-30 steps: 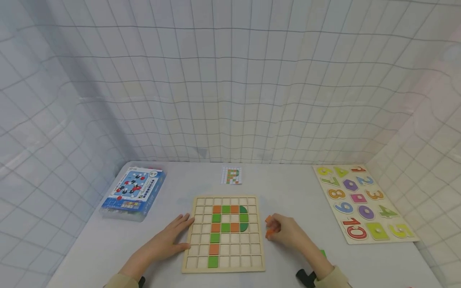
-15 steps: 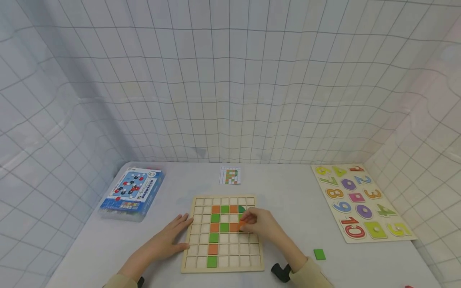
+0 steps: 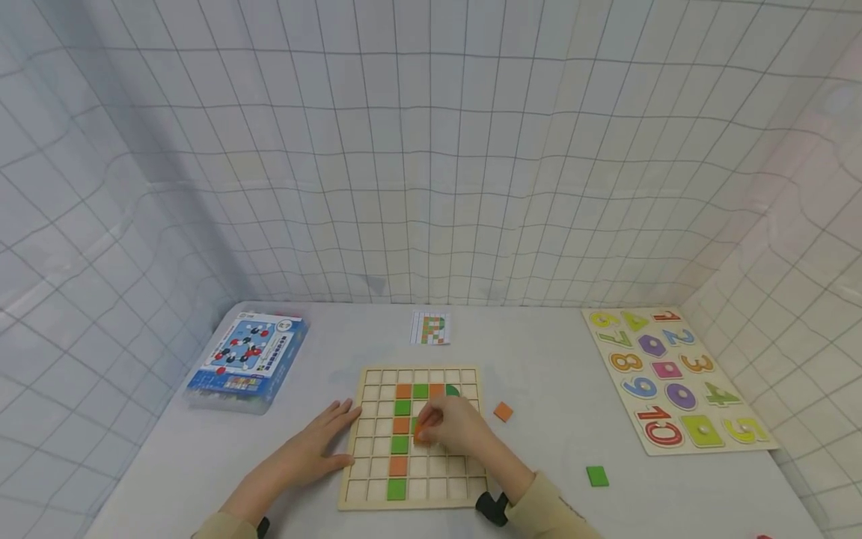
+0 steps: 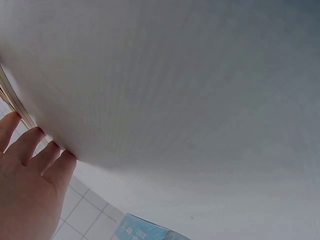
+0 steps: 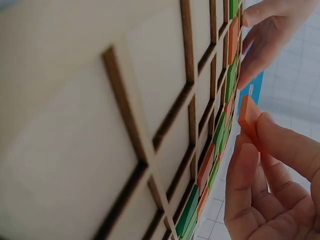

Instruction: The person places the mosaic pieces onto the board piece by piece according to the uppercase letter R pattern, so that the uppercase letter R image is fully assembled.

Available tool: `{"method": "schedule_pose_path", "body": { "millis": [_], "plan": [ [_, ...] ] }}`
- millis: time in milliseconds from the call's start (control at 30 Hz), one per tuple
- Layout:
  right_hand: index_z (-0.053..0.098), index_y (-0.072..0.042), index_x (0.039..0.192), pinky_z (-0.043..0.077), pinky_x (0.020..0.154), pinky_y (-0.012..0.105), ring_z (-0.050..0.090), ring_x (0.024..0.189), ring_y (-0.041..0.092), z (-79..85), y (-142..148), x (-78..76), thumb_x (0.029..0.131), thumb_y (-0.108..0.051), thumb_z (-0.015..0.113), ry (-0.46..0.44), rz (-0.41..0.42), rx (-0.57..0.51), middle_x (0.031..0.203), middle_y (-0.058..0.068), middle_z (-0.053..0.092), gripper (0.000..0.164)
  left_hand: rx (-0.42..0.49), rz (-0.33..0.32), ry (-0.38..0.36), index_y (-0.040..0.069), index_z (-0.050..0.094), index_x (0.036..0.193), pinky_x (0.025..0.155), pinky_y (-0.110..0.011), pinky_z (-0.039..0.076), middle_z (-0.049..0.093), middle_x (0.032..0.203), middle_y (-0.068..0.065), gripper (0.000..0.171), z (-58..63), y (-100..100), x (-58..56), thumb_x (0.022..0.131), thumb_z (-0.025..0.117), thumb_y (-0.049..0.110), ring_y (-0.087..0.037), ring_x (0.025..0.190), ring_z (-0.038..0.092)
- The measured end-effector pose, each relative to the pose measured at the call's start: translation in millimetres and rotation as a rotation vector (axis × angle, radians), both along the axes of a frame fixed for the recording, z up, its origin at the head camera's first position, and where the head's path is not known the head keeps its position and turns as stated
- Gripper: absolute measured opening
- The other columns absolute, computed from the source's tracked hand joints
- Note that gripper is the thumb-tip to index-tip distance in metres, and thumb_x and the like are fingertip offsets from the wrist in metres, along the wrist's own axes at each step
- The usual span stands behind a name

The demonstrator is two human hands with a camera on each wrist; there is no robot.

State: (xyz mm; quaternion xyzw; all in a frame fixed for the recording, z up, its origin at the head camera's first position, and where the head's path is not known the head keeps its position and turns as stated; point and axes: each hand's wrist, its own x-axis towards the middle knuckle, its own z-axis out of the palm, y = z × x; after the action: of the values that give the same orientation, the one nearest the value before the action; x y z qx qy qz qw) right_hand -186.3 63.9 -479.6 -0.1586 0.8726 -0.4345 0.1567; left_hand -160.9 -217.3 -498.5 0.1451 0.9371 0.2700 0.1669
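A wooden grid board [image 3: 419, 504] lies on the white table, with green and orange square tiles and dark green rounded pieces set in its cells. Over the middle of the board, my right hand [image 3: 454, 425] pinches an orange square tile [image 5: 247, 115] between thumb and fingers, tilted in the right wrist view. It hides several pieces in the head view. My left hand [image 3: 306, 453] rests at the board's left edge, fingers fairly straight and fingertips on the rim. A loose orange tile [image 3: 503, 412] lies just right of the board, and a green tile [image 3: 596, 476] farther right.
A small printed card [image 3: 431, 329] with a coloured grid pattern lies behind the board. At the back left is a blue boxed set [image 3: 245, 363] with molecule pictures. A number-and-shape puzzle board [image 3: 673, 382] lies at the right. Grid-patterned curtains [image 3: 431, 187] enclose the table.
My right hand has moved left from beside the board to over its middle, carrying one orange tile. The other orange tile stays on the table. My left hand has kept its place.
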Motion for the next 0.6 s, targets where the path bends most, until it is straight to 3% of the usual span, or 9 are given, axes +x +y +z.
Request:
{"method": "schedule_pose_path", "body": {
  "millis": [600],
  "plan": [
    [0.068, -0.010, 0.081, 0.046, 0.058, 0.018, 0.051, 0.064, 0.002, -9.7, -6.1, 3.6, 0.082, -0.005, 0.078, 0.057, 0.068, 0.041, 0.073, -0.006, 0.062, 0.011, -0.009, -0.010, 0.014, 0.008, 0.040, 0.151, 0.117, -0.063, 0.025, 0.028, 0.161, -0.019, 0.079, -1.5, -0.7, -1.2, 0.086, 0.075, 0.036, -0.045, 0.149, 0.018]
  ]
}}
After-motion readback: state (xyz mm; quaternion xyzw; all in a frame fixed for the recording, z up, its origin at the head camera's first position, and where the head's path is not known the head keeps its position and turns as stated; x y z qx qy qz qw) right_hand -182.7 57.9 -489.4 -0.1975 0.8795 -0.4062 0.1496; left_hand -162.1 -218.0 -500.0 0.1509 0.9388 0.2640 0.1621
